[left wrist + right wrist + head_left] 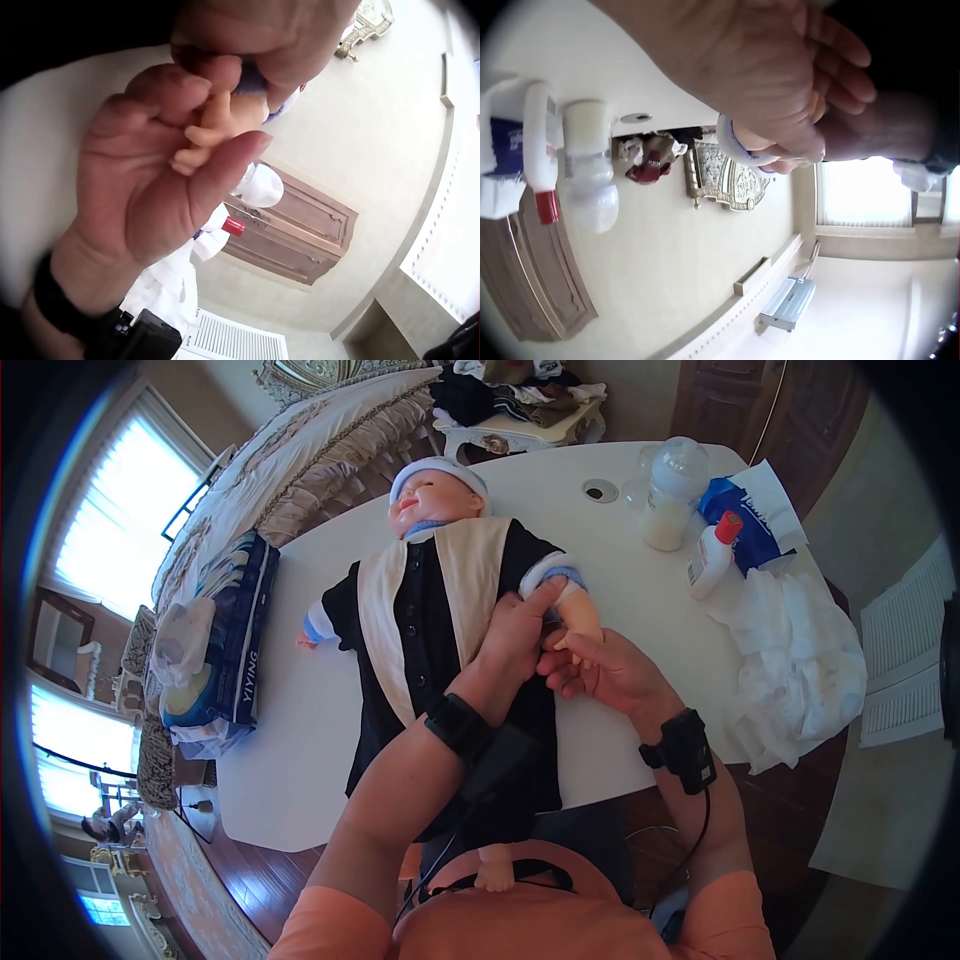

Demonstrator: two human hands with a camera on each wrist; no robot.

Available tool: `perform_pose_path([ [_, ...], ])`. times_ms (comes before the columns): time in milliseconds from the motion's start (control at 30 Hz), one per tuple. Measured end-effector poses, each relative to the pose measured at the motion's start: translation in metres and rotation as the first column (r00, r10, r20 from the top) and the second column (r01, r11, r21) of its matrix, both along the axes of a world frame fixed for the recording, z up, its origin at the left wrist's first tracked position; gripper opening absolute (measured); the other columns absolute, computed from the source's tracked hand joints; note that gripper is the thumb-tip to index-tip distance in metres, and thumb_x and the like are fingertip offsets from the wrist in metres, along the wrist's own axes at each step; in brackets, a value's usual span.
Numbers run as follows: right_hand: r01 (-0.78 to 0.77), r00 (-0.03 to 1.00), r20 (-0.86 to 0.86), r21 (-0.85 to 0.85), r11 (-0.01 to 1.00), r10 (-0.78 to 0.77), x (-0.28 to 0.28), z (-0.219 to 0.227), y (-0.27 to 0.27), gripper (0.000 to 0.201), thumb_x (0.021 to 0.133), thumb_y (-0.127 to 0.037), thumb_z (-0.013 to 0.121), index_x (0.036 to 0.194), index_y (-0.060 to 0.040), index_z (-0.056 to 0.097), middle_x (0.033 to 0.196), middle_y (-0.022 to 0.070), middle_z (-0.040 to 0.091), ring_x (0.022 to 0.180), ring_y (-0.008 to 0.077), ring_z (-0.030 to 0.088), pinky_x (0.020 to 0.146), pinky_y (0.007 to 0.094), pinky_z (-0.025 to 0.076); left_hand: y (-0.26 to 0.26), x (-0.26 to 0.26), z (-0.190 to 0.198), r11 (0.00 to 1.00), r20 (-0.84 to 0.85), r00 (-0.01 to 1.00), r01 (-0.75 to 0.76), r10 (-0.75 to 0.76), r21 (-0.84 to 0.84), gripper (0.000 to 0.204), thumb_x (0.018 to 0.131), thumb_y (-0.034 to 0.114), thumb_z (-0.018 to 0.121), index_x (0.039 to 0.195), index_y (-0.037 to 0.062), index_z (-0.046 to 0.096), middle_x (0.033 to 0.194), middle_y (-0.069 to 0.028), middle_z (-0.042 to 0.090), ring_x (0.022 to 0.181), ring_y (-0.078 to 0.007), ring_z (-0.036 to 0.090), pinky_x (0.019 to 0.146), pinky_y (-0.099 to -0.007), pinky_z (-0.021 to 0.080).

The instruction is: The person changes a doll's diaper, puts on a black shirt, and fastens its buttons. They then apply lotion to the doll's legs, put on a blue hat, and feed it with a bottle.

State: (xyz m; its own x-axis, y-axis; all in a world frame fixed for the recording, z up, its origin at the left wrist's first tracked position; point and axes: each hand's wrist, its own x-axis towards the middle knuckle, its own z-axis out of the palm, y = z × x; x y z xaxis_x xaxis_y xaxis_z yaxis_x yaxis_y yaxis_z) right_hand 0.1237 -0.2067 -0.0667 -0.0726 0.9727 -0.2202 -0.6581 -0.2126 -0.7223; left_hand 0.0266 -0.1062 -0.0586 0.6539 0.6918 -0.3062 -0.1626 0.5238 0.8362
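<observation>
A baby doll (435,500) in a striped cap and a black garment with cream front panels lies on its back on the white table (310,760). My left hand (515,635) grips the doll's arm at the blue-and-white cuff (565,575), thumb on top. Around the doll's small hand (199,146), my right hand (615,670) curls with its palm up, the thumb lying along the doll's fingers. In the right wrist view, the cuff (731,142) shows beyond a hand, which hides most of the doll's arm.
A milk-filled baby bottle (668,510), a red-capped white bottle (712,560) and a blue wipes pack (745,520) stand at the back right. Crumpled white diapers (800,660) lie along the right edge. A diaper package (235,640) sits at the left edge.
</observation>
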Motion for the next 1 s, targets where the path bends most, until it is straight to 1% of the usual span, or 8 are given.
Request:
perform_pose_path([
  [133,-0.002,1.000,-0.003,0.006,1.000,0.002,0.006,-0.011,0.002,0.024,0.084,-0.025,0.054,0.092,-0.0025,0.054,0.067,0.0055,0.059,0.053,0.0126,0.056,0.048,0.0223,0.044,0.007,0.003,-0.013,0.998,-0.031,1.000,0.001,0.000,0.056,0.035,0.084,0.026,0.055,0.097,-0.0061,0.050,0.085,-0.0136,0.057,0.069,-0.0203,0.058,0.057,-0.0313,0.049],
  [300,-0.017,0.991,0.131,-0.036,0.999,0.021,0.010,-0.009,0.002,0.025,0.082,-0.029,0.058,0.079,-0.0043,0.055,0.055,0.0016,0.050,0.042,0.0106,0.046,0.040,0.0209,0.035,0.009,0.005,-0.023,0.989,-0.110,0.992,-0.045,0.061,0.143,0.035,0.083,0.027,0.057,0.094,-0.0064,0.052,0.082,-0.0120,0.057,0.069,-0.0186,0.057,0.058,-0.0299,0.048],
  [433,-0.065,0.994,0.085,-0.085,0.994,0.072,0.007,-0.006,0.002,0.029,0.081,-0.033,0.059,0.074,-0.0054,0.052,0.053,0.0016,0.049,0.041,0.0104,0.045,0.037,0.0212,0.034,0.010,0.006,-0.025,0.986,-0.124,0.988,-0.076,0.094,0.146,0.035,0.083,0.027,0.057,0.094,-0.0059,0.052,0.084,-0.0116,0.058,0.071,-0.0178,0.057,0.061,-0.0293,0.047],
  [533,-0.032,0.989,0.143,-0.076,0.997,0.043,0.001,-0.006,0.002,0.032,0.081,-0.035,0.058,0.070,-0.0065,0.049,0.050,0.0019,0.045,0.040,0.0098,0.042,0.036,0.0222,0.032,0.012,0.006,-0.027,0.989,-0.120,0.989,-0.066,0.082,0.132,0.035,0.082,0.027,0.057,0.093,-0.0056,0.053,0.083,-0.0107,0.058,0.073,-0.0177,0.057,0.062,-0.0295,0.047],
  [733,0.078,0.994,-0.069,-0.072,0.994,-0.083,0.007,-0.008,0.002,0.048,0.086,-0.050,0.040,0.072,-0.0060,0.049,0.051,0.0022,0.042,0.039,0.0088,0.036,0.036,0.0222,0.030,0.012,0.006,-0.022,0.987,-0.152,0.983,-0.076,0.098,0.142,0.033,0.080,0.031,0.060,0.091,-0.0004,0.055,0.080,-0.0063,0.057,0.067,-0.0137,0.054,0.058,-0.0253,0.042],
  [800,0.279,0.922,0.294,-0.055,0.959,-0.252,0.003,-0.009,0.004,0.053,0.088,-0.053,0.031,0.076,-0.0052,0.050,0.052,0.0023,0.043,0.040,0.0084,0.037,0.037,0.0215,0.030,0.011,0.008,-0.021,0.980,-0.183,0.970,-0.132,0.159,0.148,0.034,0.078,0.032,0.063,0.089,0.0008,0.056,0.079,-0.0048,0.057,0.066,-0.0122,0.052,0.057,-0.0239,0.040],
  [933,0.364,0.841,0.436,-0.020,0.931,-0.320,0.002,-0.012,0.003,0.050,0.089,-0.048,0.034,0.078,-0.0022,0.050,0.053,0.0034,0.046,0.041,0.0090,0.042,0.038,0.0218,0.033,0.009,0.007,-0.018,0.979,-0.173,0.972,-0.130,0.157,0.158,0.034,0.077,0.031,0.064,0.088,0.0001,0.056,0.079,-0.0050,0.057,0.068,-0.0122,0.052,0.059,-0.0250,0.041],
  [1000,0.413,0.596,0.676,0.205,0.887,-0.433,0.000,-0.016,0.004,0.045,0.090,-0.043,0.034,0.081,-0.0031,0.051,0.055,0.0022,0.047,0.043,0.0074,0.044,0.039,0.0190,0.034,0.008,0.006,-0.016,0.974,-0.227,0.961,-0.111,0.156,0.199,0.032,0.077,0.030,0.064,0.087,0.0004,0.057,0.080,-0.0047,0.057,0.070,-0.0119,0.051,0.060,-0.0254,0.040],
])
